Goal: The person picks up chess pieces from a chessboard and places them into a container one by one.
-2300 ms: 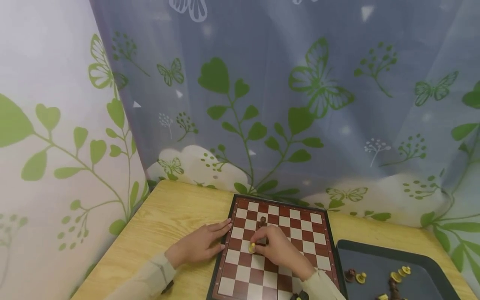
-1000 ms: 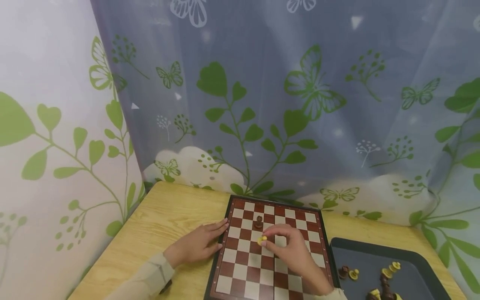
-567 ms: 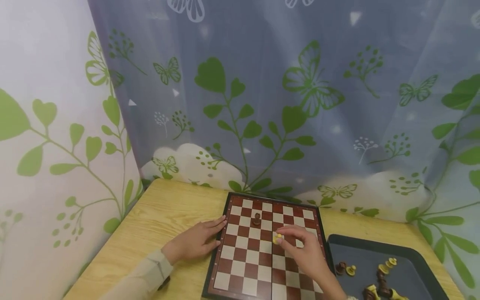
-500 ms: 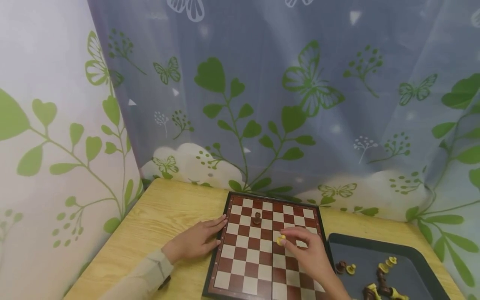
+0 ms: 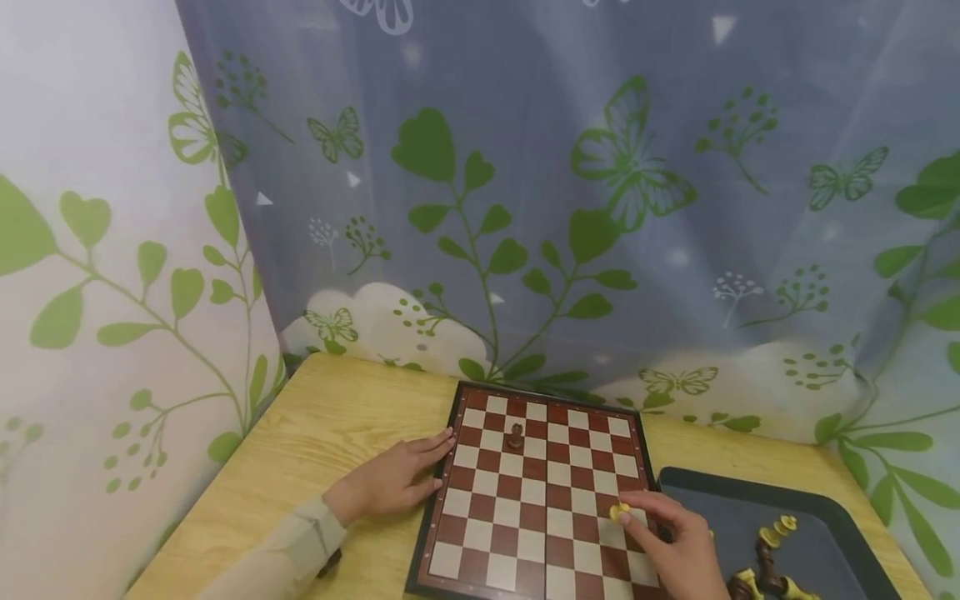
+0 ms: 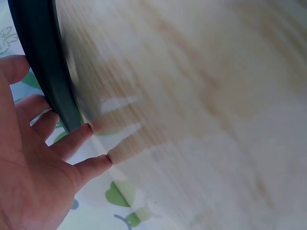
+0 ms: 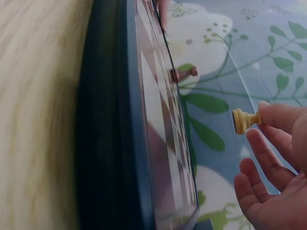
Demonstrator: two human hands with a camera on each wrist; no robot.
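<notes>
My right hand [image 5: 682,550] pinches a small yellow chess piece [image 5: 618,512] between thumb and fingertips, over the right part of the chessboard [image 5: 506,537]. In the right wrist view that yellow chess piece [image 7: 243,121] is held by its top, base free, apart from the board; the fingertips partly hide its head. My left hand [image 5: 393,477] lies flat at the board's left edge, fingertips touching the dark frame. Its straight, spread fingers [image 6: 72,142] show in the left wrist view. A dark brown chess piece [image 5: 515,437] stands upright alone near the board's far side.
A dark grey tray [image 5: 817,504] stands right of the board. Inside lie a yellow chess piece [image 5: 777,531] and several other brown and yellow ones. Everything rests on a wooden table [image 5: 352,408]; a patterned curtain [image 5: 525,208] hangs behind it.
My right hand has carried the yellow chess piece from beside the brown piece rightward and nearer, toward the tray. My left hand has stayed at the board's edge.
</notes>
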